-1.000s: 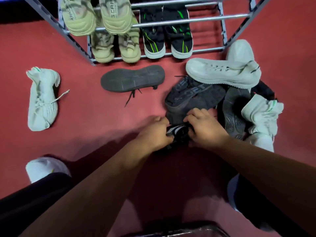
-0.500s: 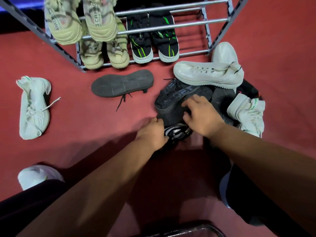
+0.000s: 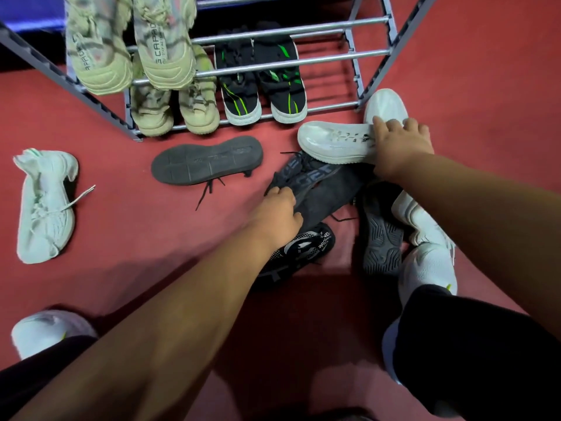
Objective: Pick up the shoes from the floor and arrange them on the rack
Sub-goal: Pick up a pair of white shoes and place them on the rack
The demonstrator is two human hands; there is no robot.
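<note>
Hands: left grips dark shoe; right covers white shoe's heel, grip unclear.

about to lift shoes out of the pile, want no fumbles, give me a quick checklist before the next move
1. Right hand on the white shoe: ok, fingers lie over its heel end, though a closed grip cannot be told.
2. Left hand on the dark grey shoe: ok, touching its edge; grip cannot be told.
3. White shoe free to lift: ok, it lies on top of the pile.
4. Dark grey shoe free: not ok, the white shoe overlaps it.
5. Space on the rack: ok, bare bars right of the black and green pair.
6. Mate of the white shoe: cannot tell.
</note>
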